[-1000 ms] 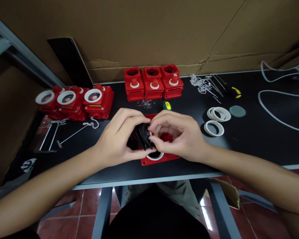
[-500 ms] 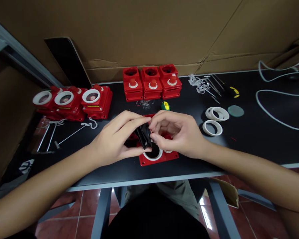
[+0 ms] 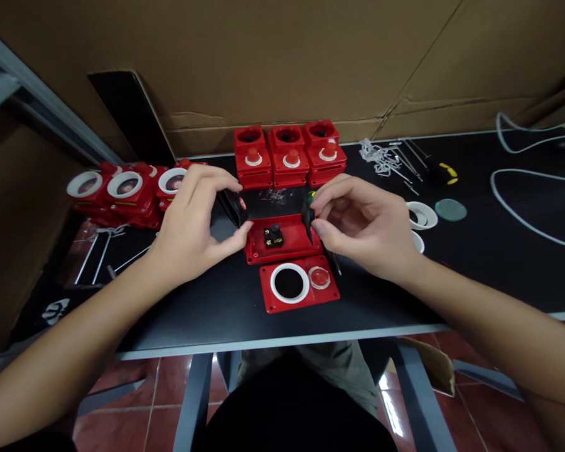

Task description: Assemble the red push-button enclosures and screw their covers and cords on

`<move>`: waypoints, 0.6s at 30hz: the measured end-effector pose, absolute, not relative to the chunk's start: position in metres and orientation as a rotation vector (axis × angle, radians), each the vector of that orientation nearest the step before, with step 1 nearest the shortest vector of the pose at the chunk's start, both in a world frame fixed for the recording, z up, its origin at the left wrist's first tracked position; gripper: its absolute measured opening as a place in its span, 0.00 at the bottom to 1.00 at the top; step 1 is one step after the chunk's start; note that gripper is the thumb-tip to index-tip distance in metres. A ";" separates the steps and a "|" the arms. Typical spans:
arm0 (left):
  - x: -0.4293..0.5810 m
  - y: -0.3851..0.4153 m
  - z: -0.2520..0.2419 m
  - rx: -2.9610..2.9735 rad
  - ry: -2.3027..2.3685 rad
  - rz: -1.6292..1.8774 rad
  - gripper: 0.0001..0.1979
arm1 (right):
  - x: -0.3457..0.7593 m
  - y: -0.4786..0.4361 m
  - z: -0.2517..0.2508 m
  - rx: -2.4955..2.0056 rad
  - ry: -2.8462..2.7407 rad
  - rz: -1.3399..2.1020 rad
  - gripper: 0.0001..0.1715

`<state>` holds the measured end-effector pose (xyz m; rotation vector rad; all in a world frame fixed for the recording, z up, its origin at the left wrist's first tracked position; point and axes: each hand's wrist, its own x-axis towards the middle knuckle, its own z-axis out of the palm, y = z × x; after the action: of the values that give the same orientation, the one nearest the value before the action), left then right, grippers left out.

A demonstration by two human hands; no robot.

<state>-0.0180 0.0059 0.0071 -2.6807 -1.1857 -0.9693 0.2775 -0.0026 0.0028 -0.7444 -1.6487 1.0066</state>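
Note:
My left hand (image 3: 188, 220) grips a round black part with a small red mark (image 3: 234, 208) between its thumb and fingers, left of an open red box (image 3: 292, 251). Pinched in my right hand (image 3: 362, 220) is a thin black piece (image 3: 307, 216), held over the box's right end. Inside the box sits a black switch block (image 3: 274, 235) with brass-coloured contacts. In front of it a red cover plate (image 3: 275, 306) lies flat, bearing a white ring (image 3: 306, 284) and a red round fitting with a clear edge (image 3: 319, 278).
Several red boxes stand at the back (image 3: 289, 169) and left (image 3: 136, 204). White rings (image 3: 426, 216), partly behind my right hand, lie beside a glass disc (image 3: 451, 209). Farther back are small metal hammers with chains (image 3: 383, 157), a yellow-black screwdriver (image 3: 445, 174) and a white cable (image 3: 508, 213).
My hands have moved apart. The black thing they held together is now two pieces, one in each hand, and the red box and plate beneath have come into view.

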 end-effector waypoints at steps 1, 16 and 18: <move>-0.019 0.008 0.004 -2.666 -1.248 -0.951 0.19 | 0.278 -0.002 0.002 -0.749 -1.668 0.984 0.09; -0.031 0.029 -0.019 -2.682 -1.432 -0.791 0.14 | 0.278 0.002 -0.010 -0.682 -1.855 0.922 0.08; -0.032 0.028 -0.021 -2.699 -1.450 -0.719 0.13 | 0.279 0.003 -0.012 -0.679 -1.872 0.911 0.07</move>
<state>-0.0317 0.0284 -0.0212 -2.6992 -1.4500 -0.7191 0.2789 0.0031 -0.0116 -0.6792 -1.8724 0.9109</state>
